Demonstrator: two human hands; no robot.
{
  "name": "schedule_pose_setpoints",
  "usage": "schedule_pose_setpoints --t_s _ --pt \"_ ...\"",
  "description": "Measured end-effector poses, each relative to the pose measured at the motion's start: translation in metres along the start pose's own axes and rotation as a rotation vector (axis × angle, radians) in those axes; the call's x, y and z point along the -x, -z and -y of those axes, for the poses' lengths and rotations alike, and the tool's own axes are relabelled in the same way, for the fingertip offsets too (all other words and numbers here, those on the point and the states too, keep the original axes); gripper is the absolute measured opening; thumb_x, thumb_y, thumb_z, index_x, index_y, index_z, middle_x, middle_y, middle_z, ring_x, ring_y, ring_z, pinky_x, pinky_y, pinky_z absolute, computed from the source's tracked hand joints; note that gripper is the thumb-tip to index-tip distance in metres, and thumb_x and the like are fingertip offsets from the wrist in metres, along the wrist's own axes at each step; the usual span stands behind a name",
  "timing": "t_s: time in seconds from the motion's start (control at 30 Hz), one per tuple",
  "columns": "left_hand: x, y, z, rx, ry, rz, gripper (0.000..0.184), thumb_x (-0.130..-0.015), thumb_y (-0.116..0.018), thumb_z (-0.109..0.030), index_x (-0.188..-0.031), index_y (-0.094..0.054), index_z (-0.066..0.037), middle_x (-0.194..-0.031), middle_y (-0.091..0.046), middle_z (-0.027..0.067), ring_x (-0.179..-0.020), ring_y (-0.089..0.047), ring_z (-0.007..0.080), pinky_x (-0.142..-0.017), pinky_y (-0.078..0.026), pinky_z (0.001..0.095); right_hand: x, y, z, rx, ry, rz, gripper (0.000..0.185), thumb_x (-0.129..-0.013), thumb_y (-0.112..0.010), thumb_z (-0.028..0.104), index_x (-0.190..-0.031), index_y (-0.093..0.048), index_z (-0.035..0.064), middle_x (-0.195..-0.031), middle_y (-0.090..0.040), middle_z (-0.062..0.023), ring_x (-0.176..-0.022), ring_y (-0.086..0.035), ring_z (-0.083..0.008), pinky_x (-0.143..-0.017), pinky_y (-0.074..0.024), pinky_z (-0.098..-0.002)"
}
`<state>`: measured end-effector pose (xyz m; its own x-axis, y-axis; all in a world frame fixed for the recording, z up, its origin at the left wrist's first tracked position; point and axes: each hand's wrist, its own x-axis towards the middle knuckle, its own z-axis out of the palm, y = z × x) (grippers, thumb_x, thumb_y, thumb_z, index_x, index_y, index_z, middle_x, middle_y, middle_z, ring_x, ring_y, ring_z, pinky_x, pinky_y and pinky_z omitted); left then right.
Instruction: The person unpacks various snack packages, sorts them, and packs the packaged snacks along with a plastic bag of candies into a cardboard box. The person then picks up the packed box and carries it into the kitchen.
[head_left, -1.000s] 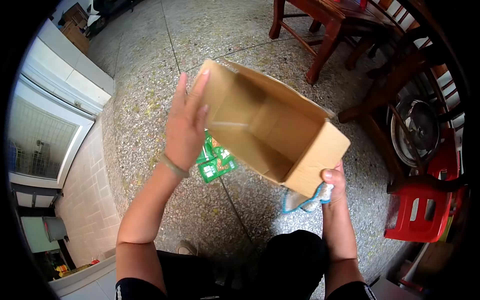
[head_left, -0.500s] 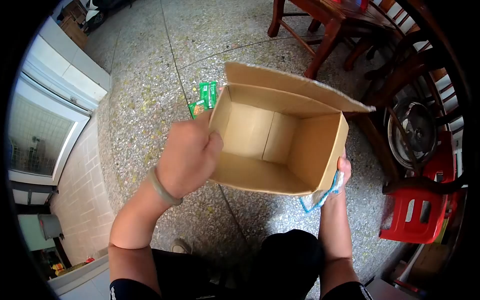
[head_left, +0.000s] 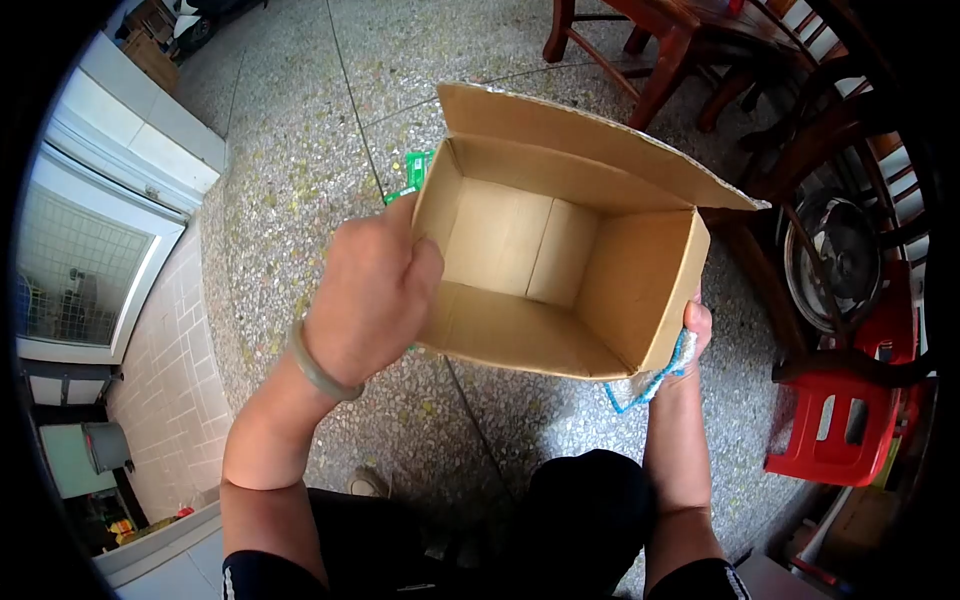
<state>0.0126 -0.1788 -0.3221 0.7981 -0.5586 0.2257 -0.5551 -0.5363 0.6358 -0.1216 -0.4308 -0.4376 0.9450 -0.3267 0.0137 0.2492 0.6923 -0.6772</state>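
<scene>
An open cardboard box [head_left: 520, 240] is held up over the floor, tilted so that its bare inside faces me. Its long flap [head_left: 590, 140] stands up along the far edge. My left hand [head_left: 375, 285], with a bangle on the wrist, is closed around the box's left rim. At the right outer side, my right hand [head_left: 699, 326] presses a white cloth [head_left: 655, 382] with blue edging against the box. Most of its fingers are hidden behind the box. Green packets [head_left: 414, 170] lie on the floor beyond the left rim, partly covered by the box.
Wooden furniture [head_left: 665, 60] stands at the upper right. A round metal lid or basin [head_left: 835, 262] and a red plastic stool [head_left: 835, 430] are at the right. A white-framed glass door [head_left: 90, 260] is on the left. The speckled floor [head_left: 280, 150] stretches around.
The box has shifted slightly up and to the right in view, covering more of the green packets. Both hands keep their hold.
</scene>
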Motion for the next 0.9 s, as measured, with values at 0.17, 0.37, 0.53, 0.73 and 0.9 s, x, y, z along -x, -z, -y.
schedule_pose_setpoints --t_s 0.17,0.37,0.53,0.73,0.9 --pt "0.000 0.001 -0.002 0.007 -0.012 -0.011 0.014 -0.076 -0.046 -0.005 -0.083 -0.051 0.007 -0.058 -0.052 0.0245 -0.057 -0.054 0.0408 -0.055 -0.043 0.0453 0.002 -0.010 0.003 -0.033 0.030 -0.030 0.062 -0.062 -0.068 0.022 -0.117 -0.050 0.0010 -0.105 -0.060 -0.0149 -0.091 -0.061 -0.0270 -0.081 -0.0507 -0.0376" --pt "0.001 0.000 -0.002 -0.026 0.007 -0.001 0.017 -0.079 -0.048 -0.005 -0.088 -0.053 0.007 -0.061 -0.051 0.0231 -0.051 -0.052 0.0265 -0.053 -0.042 0.0349 0.003 0.009 0.001 -0.019 0.030 0.039 0.072 -0.065 -0.064 0.024 -0.127 -0.037 0.0013 -0.115 -0.051 -0.0199 -0.099 -0.056 -0.0321 -0.084 -0.0487 -0.0425" --pt "0.001 -0.003 -0.001 -0.002 -0.041 -0.027 0.017 -0.076 -0.047 -0.004 -0.087 -0.051 0.007 -0.058 -0.052 0.0239 -0.056 -0.053 0.0405 -0.054 -0.042 0.0448 0.005 0.007 0.001 -0.008 0.015 0.025 0.072 -0.064 -0.065 0.023 -0.127 -0.037 -0.0002 -0.114 -0.052 -0.0205 -0.099 -0.056 -0.0321 -0.083 -0.0492 -0.0422" --pt "0.000 -0.004 0.003 0.007 0.009 -0.003 0.018 -0.076 -0.047 -0.004 -0.089 -0.052 0.008 -0.059 -0.052 0.0241 -0.056 -0.054 0.0401 -0.055 -0.044 0.0438 0.004 0.004 0.000 -0.031 -0.005 0.033 0.073 -0.063 -0.066 0.022 -0.127 -0.037 -0.0011 -0.114 -0.052 -0.0212 -0.098 -0.057 -0.0320 -0.083 -0.0495 -0.0419" --pt "-0.001 0.000 0.006 -0.038 0.033 0.029 0.022 -0.078 -0.048 -0.005 -0.095 -0.052 0.007 -0.062 -0.054 0.0240 -0.056 -0.056 0.0327 -0.055 -0.044 0.0388 0.003 0.001 -0.003 -0.051 -0.004 0.025 0.074 -0.063 -0.066 0.022 -0.127 -0.036 -0.0013 -0.114 -0.052 -0.0208 -0.098 -0.057 -0.0318 -0.083 -0.0494 -0.0417"
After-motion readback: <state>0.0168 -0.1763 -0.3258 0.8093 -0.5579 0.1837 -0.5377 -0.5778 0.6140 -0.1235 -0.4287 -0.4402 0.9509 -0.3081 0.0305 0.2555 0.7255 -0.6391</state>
